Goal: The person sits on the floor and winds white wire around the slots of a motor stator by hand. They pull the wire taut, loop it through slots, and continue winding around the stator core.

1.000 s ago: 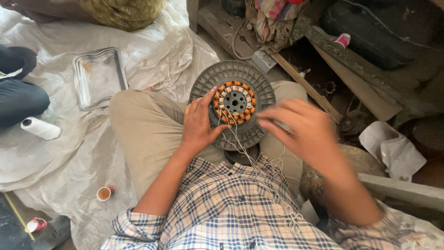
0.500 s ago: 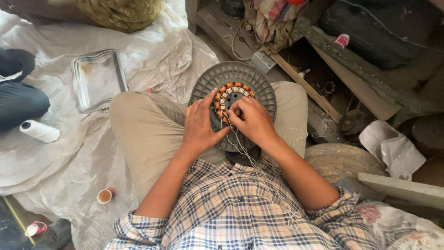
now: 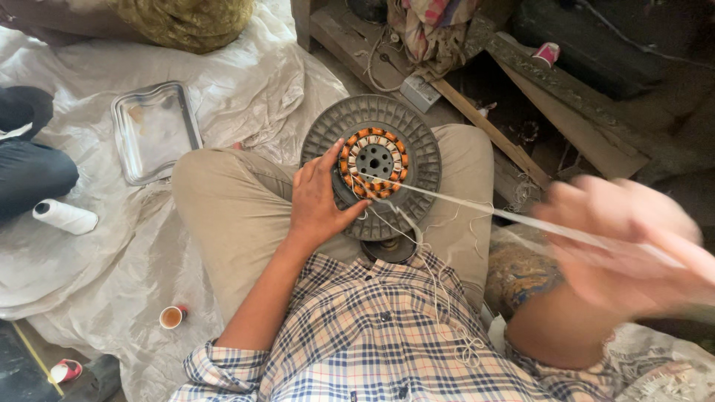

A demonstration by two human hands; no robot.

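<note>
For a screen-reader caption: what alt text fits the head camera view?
Seated cross-legged, a person steadies a round grey motor housing with copper windings on their lap with the left hand, while the blurred right hand pulls a white string taut from it. A metal tray lies nearby.

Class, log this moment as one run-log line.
left hand: steadies motor stator on lap | right hand: blurred, pulling white cord taut
</note>
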